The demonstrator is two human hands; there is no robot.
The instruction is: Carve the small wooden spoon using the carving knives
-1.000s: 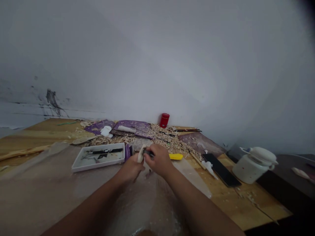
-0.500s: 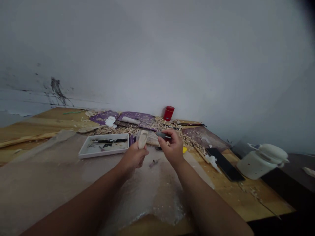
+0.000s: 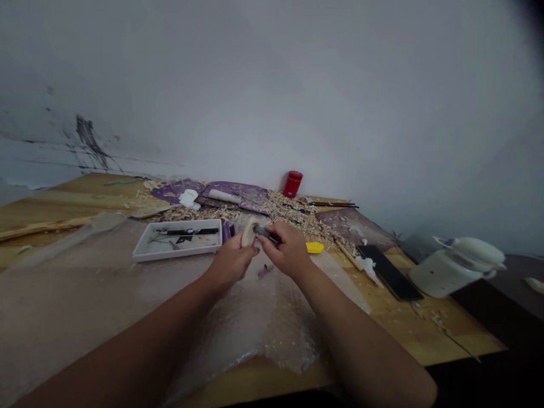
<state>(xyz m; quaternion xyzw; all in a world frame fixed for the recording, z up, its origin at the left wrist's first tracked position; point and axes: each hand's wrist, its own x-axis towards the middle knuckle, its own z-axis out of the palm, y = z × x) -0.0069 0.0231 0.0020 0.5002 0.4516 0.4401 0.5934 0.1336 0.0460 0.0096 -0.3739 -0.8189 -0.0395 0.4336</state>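
Note:
My left hand [image 3: 233,259] is closed around a pale piece of wood [image 3: 248,232] held upright over the table. In my right hand [image 3: 289,249] is a small dark grey tool [image 3: 267,232], pinched between thumb and fingers; its exact kind is not clear. The tool's tip meets the upper part of the wood, or lies right in front of it. Below the hands a small object [image 3: 266,271] lies on the clear plastic sheet [image 3: 238,328]. Left of my left hand is a white tray [image 3: 140,256] with a black pen-like tool [image 3: 191,232] in it.
Wood shavings [image 3: 293,207] are heaped along the back, around purple sheets [image 3: 238,190] and a red can [image 3: 293,184]. A yellow object [image 3: 315,247] lies beyond my right hand. On the right are a black phone-like slab [image 3: 391,273] and a lidded white jar [image 3: 442,275].
My right hand has brought the grey tool left against the wood in my left hand. The wood is turned slightly, and the view has tipped a little downward.

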